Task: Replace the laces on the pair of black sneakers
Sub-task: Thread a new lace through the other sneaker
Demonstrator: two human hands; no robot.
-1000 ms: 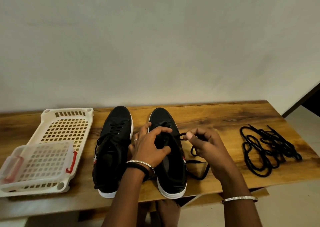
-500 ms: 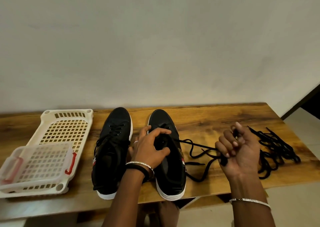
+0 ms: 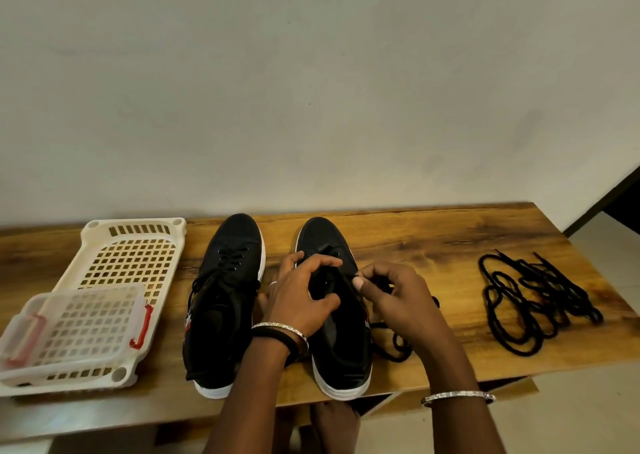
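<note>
Black right sneaker (image 3: 341,349) on wood table (image 3: 415,239): left hand (image 3: 301,301) grips its upper, right hand (image 3: 398,297) pinches lace (image 3: 398,359) at eyelet. Brace shoe, pull short straight tugs. Spare laces (image 3: 533,301) lie well right.

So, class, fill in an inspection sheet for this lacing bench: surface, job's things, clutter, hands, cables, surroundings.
Surface: wooden table, set against the wall.
Job's things: left sneaker laced; right sneaker with its lace partly out and trailing on the table to its right; spare laces in a loose pile at the far right.
Clutter: white basket at the left, with a clear box with red latches on its near end.
Hands: left hand grips the right sneaker's upper; right hand pinches the lace by the eyelets.
Cables: nothing seen.
Surroundings: plain wall behind; floor at the right.
</note>
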